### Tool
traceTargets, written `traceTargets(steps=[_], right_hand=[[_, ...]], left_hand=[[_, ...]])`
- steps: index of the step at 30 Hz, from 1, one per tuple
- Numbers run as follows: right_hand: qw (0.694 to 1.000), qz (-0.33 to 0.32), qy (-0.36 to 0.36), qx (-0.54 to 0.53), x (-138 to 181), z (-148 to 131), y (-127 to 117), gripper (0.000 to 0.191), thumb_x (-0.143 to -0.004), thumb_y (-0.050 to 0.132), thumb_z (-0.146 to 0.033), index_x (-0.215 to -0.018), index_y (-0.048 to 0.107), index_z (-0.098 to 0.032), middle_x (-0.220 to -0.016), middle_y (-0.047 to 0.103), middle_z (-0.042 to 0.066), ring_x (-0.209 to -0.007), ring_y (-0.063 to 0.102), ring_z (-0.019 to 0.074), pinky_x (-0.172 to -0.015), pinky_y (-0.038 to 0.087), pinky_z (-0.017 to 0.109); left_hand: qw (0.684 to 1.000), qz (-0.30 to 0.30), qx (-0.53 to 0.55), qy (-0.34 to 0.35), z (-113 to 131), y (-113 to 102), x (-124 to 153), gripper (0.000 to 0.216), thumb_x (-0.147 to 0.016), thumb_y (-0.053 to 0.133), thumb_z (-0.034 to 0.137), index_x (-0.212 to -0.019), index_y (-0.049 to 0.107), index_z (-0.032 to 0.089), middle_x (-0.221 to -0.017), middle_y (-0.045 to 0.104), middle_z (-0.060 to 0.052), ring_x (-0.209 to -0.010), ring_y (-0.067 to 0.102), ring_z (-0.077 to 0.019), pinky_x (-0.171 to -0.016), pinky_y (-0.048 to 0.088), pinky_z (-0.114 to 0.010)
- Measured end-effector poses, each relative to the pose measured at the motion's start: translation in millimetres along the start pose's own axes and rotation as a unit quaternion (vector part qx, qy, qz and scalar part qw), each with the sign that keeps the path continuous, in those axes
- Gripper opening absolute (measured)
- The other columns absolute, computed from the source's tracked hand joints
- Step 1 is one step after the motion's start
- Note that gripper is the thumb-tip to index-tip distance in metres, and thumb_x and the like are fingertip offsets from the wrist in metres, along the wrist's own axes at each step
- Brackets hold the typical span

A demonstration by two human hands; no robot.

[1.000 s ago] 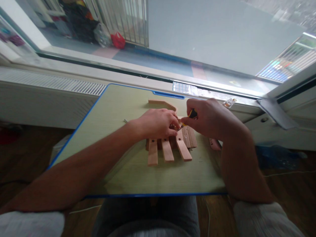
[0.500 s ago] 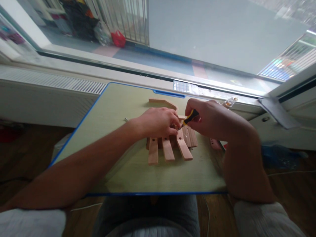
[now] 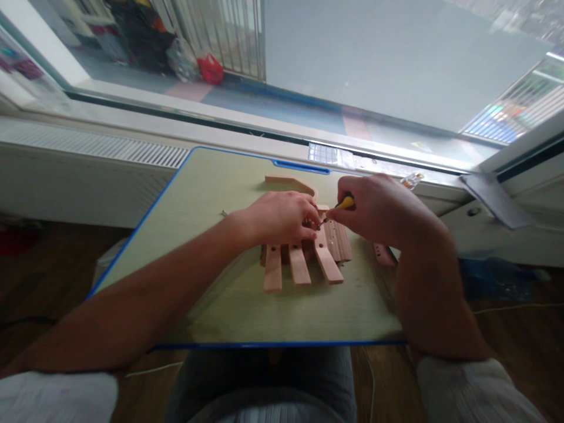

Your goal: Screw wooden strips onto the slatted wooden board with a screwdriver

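- A lap in grey trousers (image 3: 264, 385) is being shown at the near edge, just under the desk (image 3: 211, 194), whose top is pale green and is being framed by a blue rim.
- Both forearms are being stretched forward over the desk top, with pale sleeves being seen at the bottom corners.
- A set of wooden slats (image 3: 299, 264) is being kept flat near the middle of the desk; three slat ends are being pointed toward the person, and small holes are being shown in them.
- The slats are being pressed down by the left hand (image 3: 282, 217), which is being laid over their far ends with fingers curled narrow and pinched at the point where the tool tip is meeting the wood.
- A screwdriver (image 3: 340, 207) with a yellow and black handle is being gripped by the right hand (image 3: 379, 208), closed around it; its tip is being aimed at the slats just beside the left fingertips.
- A small pinkish piece (image 3: 382, 255) is being left on the desk beside the right wrist.
- A separate angled wooden piece (image 3: 291, 184) is being left lying farther back, just behind the hands.
- A window sill (image 3: 396, 167) and glass are being seen beyond the desk.
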State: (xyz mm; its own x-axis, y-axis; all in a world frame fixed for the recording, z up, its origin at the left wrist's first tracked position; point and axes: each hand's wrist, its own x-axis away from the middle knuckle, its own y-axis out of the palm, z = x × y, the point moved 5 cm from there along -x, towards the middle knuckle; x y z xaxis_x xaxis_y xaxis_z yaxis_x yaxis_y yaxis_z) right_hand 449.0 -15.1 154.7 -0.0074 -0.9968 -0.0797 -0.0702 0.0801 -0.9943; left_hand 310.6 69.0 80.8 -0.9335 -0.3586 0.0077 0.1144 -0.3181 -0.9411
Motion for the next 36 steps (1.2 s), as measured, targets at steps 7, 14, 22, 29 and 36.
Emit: traceTargets(steps=[7, 14, 22, 29, 36], right_hand=[[0.997, -0.012, -0.062, -0.053, 2.7, -8.8, 0.7, 0.022, -0.086, 0.066, -0.021, -0.106, 0.072, -0.020, -0.095, 0.075, 0.008, -0.080, 0.060, 0.0195, -0.070, 0.039, 0.032], [0.995, -0.003, -0.088, -0.052, 4.0, -16.0, -1.9, 0.019, -0.083, 0.061, -0.013, -0.098, 0.071, -0.020, -0.089, 0.073, 0.006, -0.079, 0.059, 0.0189, -0.071, 0.037, 0.031], [1.000, 0.016, -0.026, 0.001, 0.5, -14.2, -1.3, 0.016, -0.093, 0.066, -0.038, -0.093, 0.072, -0.023, -0.082, 0.071, 0.006, -0.069, 0.054, 0.0192, -0.064, 0.028, 0.035], [0.994, -0.033, -0.080, -0.063, 4.4, -4.5, 0.9, 0.020, -0.083, 0.067, -0.019, -0.102, 0.070, -0.021, -0.099, 0.077, 0.007, -0.086, 0.065, 0.0206, -0.075, 0.044, 0.032], [0.998, -0.014, -0.055, -0.040, 0.9, -4.8, -4.7, 0.011, -0.087, 0.070, -0.029, -0.093, 0.076, -0.021, -0.085, 0.075, 0.005, -0.074, 0.062, 0.0191, -0.068, 0.040, 0.032]], left_hand=[[1.000, -0.006, 0.002, -0.012, 1.4, -1.8, 0.2, 0.024, -0.094, 0.075, 0.050, -0.111, 0.088, 0.040, -0.136, 0.080, 0.005, -0.118, 0.074, -0.0244, -0.086, 0.050, -0.035], [1.000, -0.003, -0.001, -0.009, -0.2, 0.8, -0.3, 0.022, -0.094, 0.074, 0.051, -0.108, 0.088, 0.042, -0.139, 0.079, 0.006, -0.120, 0.073, -0.0248, -0.087, 0.051, -0.036], [1.000, 0.000, 0.003, -0.009, 0.9, -0.5, 0.2, 0.023, -0.094, 0.075, 0.050, -0.111, 0.088, 0.041, -0.138, 0.080, 0.006, -0.119, 0.074, -0.0258, -0.086, 0.051, -0.039], [1.000, -0.007, 0.006, -0.013, 0.1, -0.2, -0.2, 0.024, -0.094, 0.074, 0.051, -0.111, 0.088, 0.042, -0.134, 0.081, 0.005, -0.114, 0.074, -0.0241, -0.084, 0.049, -0.035], [1.000, -0.002, -0.002, -0.001, 0.1, 0.7, -0.2, 0.025, -0.094, 0.075, 0.052, -0.112, 0.088, 0.041, -0.134, 0.081, 0.005, -0.117, 0.074, -0.0244, -0.084, 0.049, -0.036]])
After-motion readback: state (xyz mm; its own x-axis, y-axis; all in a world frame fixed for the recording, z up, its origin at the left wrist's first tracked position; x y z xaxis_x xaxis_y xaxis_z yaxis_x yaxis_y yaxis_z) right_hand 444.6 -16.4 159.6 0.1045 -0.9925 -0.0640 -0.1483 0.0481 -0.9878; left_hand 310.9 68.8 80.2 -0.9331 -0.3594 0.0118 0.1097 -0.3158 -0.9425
